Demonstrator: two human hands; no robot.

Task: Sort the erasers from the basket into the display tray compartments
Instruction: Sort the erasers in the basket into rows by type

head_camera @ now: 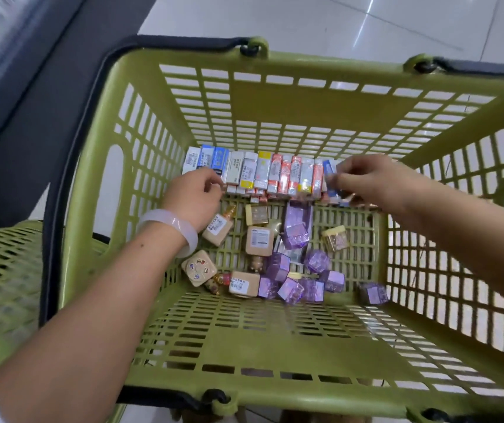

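We're looking down into the olive-green slatted plastic basket (275,96), and the display tray is nowhere in view. Along the far wall runs the row of paper-sleeved rectangular erasers (263,172) in blue, yellow and red. Our right hand (376,181) has its grip pinched on a blue-sleeved eraser (330,175) at the row's right end. Our left hand (196,193) sits at the row's left end, fingers curled; whether its grip holds one, we cannot tell. Best, we judge, to lift straight up so neighbours stay standing. Nearer us lie purple faceted cubes (296,236) and tan boxed pieces (260,239), loose and near the row, likely to snag a low wrist. A pale bangle (168,230) rings the left wrist.
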